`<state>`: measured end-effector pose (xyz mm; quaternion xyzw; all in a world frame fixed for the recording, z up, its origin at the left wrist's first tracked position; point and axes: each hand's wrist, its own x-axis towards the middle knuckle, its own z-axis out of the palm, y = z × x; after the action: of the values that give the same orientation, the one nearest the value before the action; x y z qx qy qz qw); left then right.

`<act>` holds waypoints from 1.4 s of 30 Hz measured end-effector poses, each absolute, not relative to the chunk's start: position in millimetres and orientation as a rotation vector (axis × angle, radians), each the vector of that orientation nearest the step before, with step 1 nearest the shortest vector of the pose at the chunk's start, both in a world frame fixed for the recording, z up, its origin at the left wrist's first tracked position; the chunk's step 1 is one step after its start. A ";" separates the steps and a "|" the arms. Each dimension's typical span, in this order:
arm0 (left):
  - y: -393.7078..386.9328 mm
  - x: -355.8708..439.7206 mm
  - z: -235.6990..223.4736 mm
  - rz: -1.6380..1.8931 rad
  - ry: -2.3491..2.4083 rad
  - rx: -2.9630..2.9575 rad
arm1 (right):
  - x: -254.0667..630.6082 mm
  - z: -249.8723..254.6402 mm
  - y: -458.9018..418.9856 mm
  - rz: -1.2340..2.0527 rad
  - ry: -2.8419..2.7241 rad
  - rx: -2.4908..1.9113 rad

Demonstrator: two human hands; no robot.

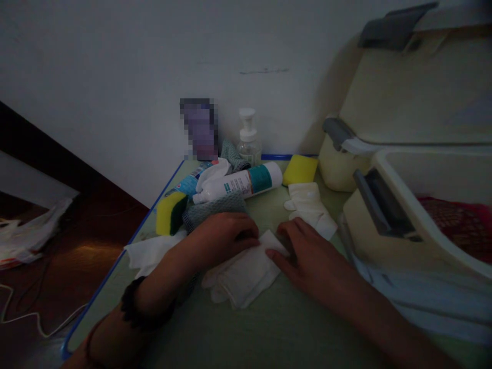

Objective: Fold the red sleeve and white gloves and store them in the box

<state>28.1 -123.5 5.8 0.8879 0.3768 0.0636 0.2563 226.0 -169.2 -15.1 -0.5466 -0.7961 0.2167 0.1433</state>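
A pair of white cloth gloves (pixel 246 279), folded flat, lies on the green tabletop, with finger-like ends toward the lower left. My left hand (pixel 226 233) is curled over its upper left edge, fingertips and thumb closing on the fabric. At its upper right corner, my right hand (pixel 303 251) pinches the cloth between thumb and fingers. Just behind my left hand is a grey-green mesh cloth (pixel 215 209). Another white glove (pixel 311 207) rests beyond my right hand, and a white cloth item (pixel 154 251) is partly covered by my left forearm.
A white bottle with a teal label (pixel 246 183) lies behind my hands, near a blue pack (pixel 192 179). Yellow sponges (pixel 302 170) (pixel 167 215) sit on both sides. A pump bottle (pixel 249 138) stands by the wall. At right, an open cream storage box (pixel 361 205) holds red mesh.
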 end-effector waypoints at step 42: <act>-130.4 46.1 -11.9 0.424 0.979 1.249 | 225.4 -22.8 -151.3 1.221 -1.248 -1.295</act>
<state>46.1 -130.4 -11.9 0.5568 0.4364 0.1887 0.6811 225.4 -151.3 -22.8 -0.5274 -0.5081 0.4971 0.4654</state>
